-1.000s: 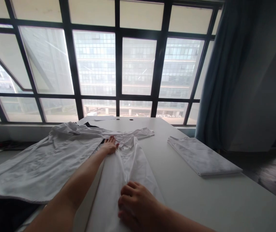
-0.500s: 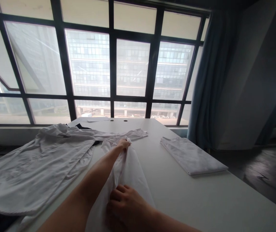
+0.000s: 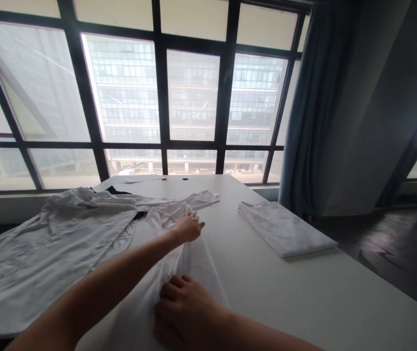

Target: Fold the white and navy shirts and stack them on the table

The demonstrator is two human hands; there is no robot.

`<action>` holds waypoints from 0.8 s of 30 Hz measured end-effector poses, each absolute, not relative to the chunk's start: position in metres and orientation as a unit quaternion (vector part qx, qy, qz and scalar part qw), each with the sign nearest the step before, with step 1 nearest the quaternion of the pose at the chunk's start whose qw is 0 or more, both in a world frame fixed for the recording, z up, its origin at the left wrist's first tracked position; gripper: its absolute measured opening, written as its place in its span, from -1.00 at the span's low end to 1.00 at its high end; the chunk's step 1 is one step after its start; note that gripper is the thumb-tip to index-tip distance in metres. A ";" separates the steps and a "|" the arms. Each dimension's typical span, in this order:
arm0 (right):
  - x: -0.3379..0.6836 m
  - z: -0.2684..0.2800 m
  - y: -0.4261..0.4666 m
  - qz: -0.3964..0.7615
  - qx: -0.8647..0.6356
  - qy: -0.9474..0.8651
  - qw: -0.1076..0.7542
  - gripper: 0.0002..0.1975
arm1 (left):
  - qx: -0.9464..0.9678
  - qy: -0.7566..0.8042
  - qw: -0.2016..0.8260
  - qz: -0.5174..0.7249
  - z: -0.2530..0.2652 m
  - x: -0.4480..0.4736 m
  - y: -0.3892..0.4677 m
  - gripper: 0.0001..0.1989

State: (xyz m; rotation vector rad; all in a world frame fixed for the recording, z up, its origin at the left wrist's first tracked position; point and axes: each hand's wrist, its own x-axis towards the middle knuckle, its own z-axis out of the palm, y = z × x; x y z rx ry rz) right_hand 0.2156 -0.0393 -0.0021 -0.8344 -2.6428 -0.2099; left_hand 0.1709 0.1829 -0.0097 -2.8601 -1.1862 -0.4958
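A white, thin garment [image 3: 203,273] lies lengthwise in front of me, with a raised fold along its middle. My left hand [image 3: 190,226] reaches to its far part; the fingers are closed on the bunched fabric and the thumb points out to the right. Closer to me, my right hand [image 3: 184,307] has curled fingers gripping the near part of the same garment; its fingertips are partly hidden. Beside it on the left is a larger white garment [image 3: 62,248], spread out and wrinkled, with a sleeve stretching toward the far side of my left hand.
Everything lies on a white table [image 3: 267,297]. At the right edge rests a folded white cloth [image 3: 285,229]. Dark fabric [image 3: 115,190] shows behind the spread garment. Paper sheets [image 3: 139,178] lie at the far end, before large windows; a blue curtain [image 3: 303,122] hangs at the right.
My left hand has turned, its thumb now sticking out to the right, and its forearm has swung left. My right hand has shifted slightly left, still on the garment. The view has moved slightly.
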 end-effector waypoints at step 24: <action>0.207 -0.026 -0.038 -0.092 -0.318 -0.926 0.184 -0.66 | -0.909 -0.407 -0.066 -0.058 -0.035 0.187 0.262 -0.25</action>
